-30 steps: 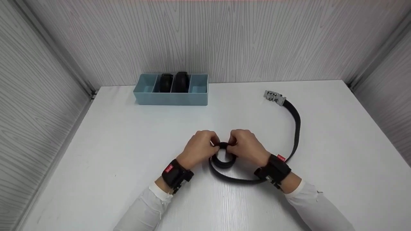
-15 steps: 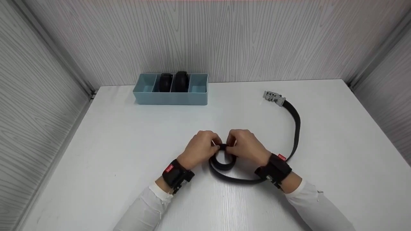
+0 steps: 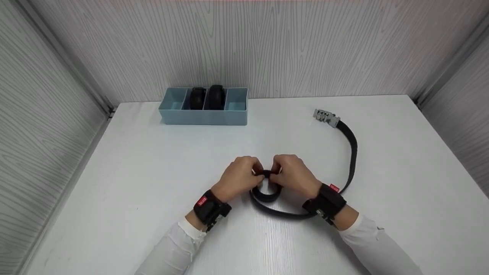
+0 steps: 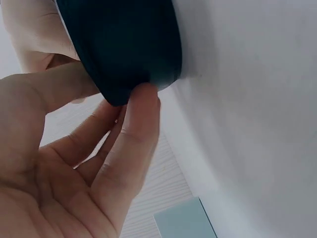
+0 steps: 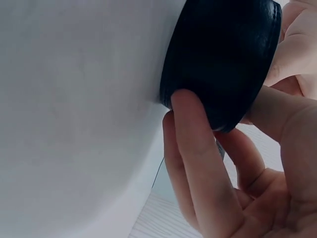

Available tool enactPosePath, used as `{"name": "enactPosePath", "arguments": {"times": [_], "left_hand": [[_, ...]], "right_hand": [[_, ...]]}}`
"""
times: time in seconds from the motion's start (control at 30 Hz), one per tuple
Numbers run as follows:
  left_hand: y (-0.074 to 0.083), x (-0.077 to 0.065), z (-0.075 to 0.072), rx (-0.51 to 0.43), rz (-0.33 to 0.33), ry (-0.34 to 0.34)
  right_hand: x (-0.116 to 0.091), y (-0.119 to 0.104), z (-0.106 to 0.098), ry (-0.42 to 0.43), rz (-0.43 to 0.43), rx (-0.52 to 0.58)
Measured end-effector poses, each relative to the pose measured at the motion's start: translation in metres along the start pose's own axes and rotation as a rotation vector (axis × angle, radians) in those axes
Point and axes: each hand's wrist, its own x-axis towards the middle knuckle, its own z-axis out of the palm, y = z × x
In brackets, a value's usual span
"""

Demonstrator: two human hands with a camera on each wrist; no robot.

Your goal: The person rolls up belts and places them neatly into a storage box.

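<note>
A black belt (image 3: pixel 353 152) stands on its edge on the white table, one end rolled into a small coil (image 3: pixel 266 197). From the coil the strap sweeps right, passes behind the right wrist and curves back to a grey metal buckle (image 3: pixel 326 117). My left hand (image 3: pixel 238 177) pinches the far left side of the coil between thumb and fingers. Opposite it, my right hand (image 3: pixel 294 176) pinches the far right side. In the left wrist view the thumb and fingers close on the belt coil (image 4: pixel 124 44); the right wrist view shows a similar grip on the coil (image 5: pixel 223 59).
At the back left stands a blue divided box (image 3: pixel 203 117). Its two middle compartments each hold a rolled black belt, the left one (image 3: pixel 197 98) and the taller right one (image 3: pixel 216 97). A wood-grain panel (image 3: pixel 282 49) rises behind the table, with side panels left and right.
Both hands stay at the coil and shift only slightly along its far rim. The buckle and the box keep their places.
</note>
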Motion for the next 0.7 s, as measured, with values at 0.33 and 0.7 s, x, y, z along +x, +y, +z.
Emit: {"name": "enactPosePath", "arguments": {"times": [0.33,0.7], "left_hand": [[0.0011,-0.0018,-0.0016,0.004,-0.028,-0.014],[0.0012,-0.0004,-0.0003,0.024,0.051,-0.012]], "right_hand": [[0.0005,0.0008,-0.0016,-0.020,0.051,-0.010],[0.0010,-0.0020,-0.0027,-0.041,0.038,0.022]]}}
